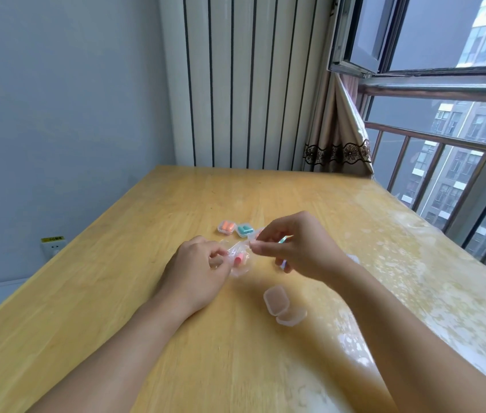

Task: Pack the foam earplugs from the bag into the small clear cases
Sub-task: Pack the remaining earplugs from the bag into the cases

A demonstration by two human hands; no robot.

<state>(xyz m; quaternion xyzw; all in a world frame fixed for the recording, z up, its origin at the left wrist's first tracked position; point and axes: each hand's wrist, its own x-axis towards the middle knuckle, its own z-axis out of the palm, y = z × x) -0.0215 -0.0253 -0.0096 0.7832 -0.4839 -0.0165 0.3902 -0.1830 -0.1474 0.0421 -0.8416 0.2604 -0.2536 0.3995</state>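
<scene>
Fingers (221, 254) of the left hand (197, 269) pinch one side of a small clear bag (237, 257), and the grip of the right hand (292, 245) is closed on the bag's opposite edge, thumb against forefinger. The bag hangs stretched between the two hands just above the tabletop (146, 293). Inside it shows a pink foam earplug (238, 260); whether more lie beside it is hard to tell through the crumpled plastic. The right hand also seems to hold a thin shiny strip (283, 237) under its fingers.

Just beyond the hands, two shut clear cases sit side by side: an orange-filled case (227, 227) on the left and a teal-filled case (244, 230) touching it on the right. Nearer the person, below the right wrist, an open empty case (283, 305) lies with its lid folded flat.

The wooden tabletop is glossy along its right side, next to a railed window (444, 144) and a curtain (340, 138).
</scene>
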